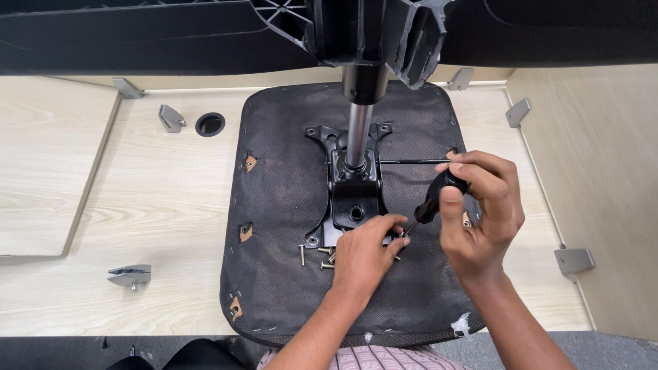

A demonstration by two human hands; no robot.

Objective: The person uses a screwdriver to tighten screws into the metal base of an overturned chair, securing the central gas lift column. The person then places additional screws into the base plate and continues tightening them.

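Note:
An upturned chair seat (288,199), covered in black fabric, lies on a light wood desk (157,205). A black metal mounting plate (353,195) is on it, with a chrome gas-lift column (358,130) rising to the chair base (373,34). My right hand (480,212) grips a black-handled screwdriver (432,202), tip slanting down-left to the plate's near right corner. My left hand (363,253) rests on that corner, fingertips pinching at the screwdriver tip; what they hold is hidden. Loose bolts (315,255) lie just left of my left hand.
A lever rod (411,162) sticks out right from the plate. Grey metal brackets (130,275) (574,260) (170,118) and a round cable hole (210,124) sit on the desk. Dark partition panels run along the back. Torn holes (245,233) show in the fabric.

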